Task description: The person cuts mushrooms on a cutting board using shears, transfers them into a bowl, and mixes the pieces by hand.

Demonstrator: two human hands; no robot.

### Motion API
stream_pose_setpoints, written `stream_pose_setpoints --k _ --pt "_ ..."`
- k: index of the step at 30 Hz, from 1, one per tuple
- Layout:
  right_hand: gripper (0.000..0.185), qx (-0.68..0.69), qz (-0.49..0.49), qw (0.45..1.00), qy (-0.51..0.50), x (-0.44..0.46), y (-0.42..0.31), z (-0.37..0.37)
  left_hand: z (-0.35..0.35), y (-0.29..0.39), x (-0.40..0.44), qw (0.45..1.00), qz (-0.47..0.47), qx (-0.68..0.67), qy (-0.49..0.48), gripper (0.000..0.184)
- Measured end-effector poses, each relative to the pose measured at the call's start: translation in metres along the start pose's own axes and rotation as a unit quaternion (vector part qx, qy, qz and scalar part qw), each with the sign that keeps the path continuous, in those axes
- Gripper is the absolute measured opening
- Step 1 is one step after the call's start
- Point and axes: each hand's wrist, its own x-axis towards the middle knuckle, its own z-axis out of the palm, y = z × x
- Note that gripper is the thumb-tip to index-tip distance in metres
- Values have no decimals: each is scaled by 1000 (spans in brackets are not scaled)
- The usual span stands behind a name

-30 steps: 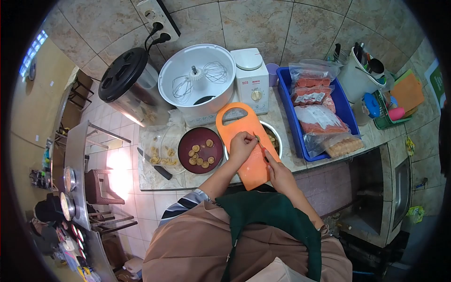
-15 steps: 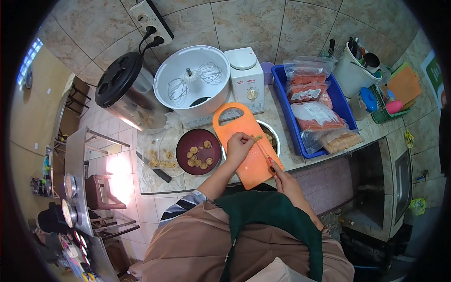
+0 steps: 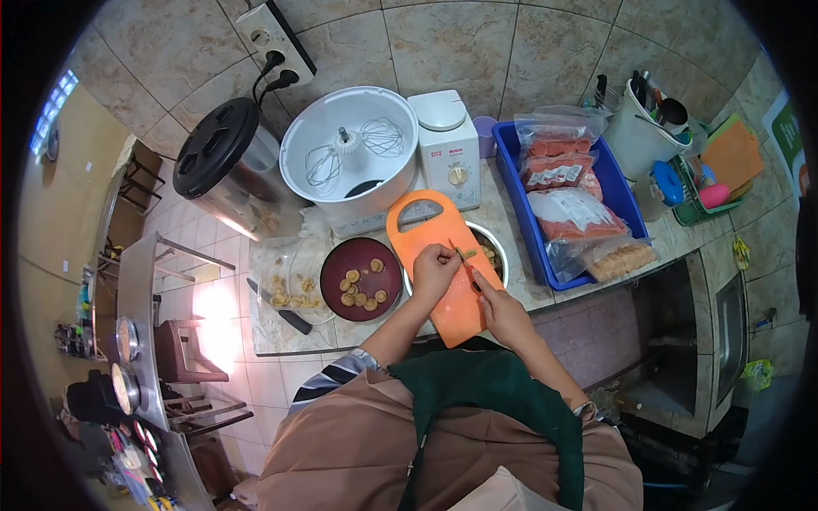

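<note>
An orange cutting board (image 3: pixel 457 311) lies over a white bowl (image 3: pixel 503 249) partly filled with brownish pieces. Fingers pinched, my left hand (image 3: pixel 434 272) holds a small greenish-brown piece of mushroom (image 3: pixel 466 254) against the board. My right hand (image 3: pixel 504 317) is closed around the handle of a small knife (image 3: pixel 471 274), its blade beside the piece. To the left, a dark red plate (image 3: pixel 388 264) bears several tan mushrooms (image 3: pixel 360 298). More pieces show in a clear plastic bag (image 3: pixel 294 294), and a black-handled knife (image 3: pixel 294 321) lies at that bag.
Behind the board stands a white mixer with a whisk bowl (image 3: pixel 294 162). A tall steel container (image 3: pixel 264 192) with black lid is left of it. On the right, a blue tray (image 3: pixel 528 230) holds bagged meat, near a white utensil bucket (image 3: pixel 626 140).
My right hand has moved up and left along the board, bringing the knife closer to my left hand. My left hand stays nearly in place, still pinching the piece.
</note>
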Motion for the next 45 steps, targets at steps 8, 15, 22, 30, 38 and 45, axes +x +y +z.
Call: stream_pose_setpoints --k 8,15,22,30,38,45 --pt "49 27 6 1000 -1 -32 7 -5 1 -8 0 999 -11 -24 18 16" --pt "48 52 47 997 -19 -46 3 -17 0 -7 -1 999 6 -30 7 15" --pt "48 58 43 997 -19 -35 -8 -17 -1 0 0 1000 8 5 18 17" --pt "49 21 14 1000 -7 -3 -5 -3 -2 4 -4 999 21 7 28 16" --pt "49 -10 46 998 -38 -30 3 -13 -3 2 -4 1000 15 6 23 15" --pt "47 52 16 999 -4 -42 4 -17 -3 5 -4 1000 9 7 21 14"
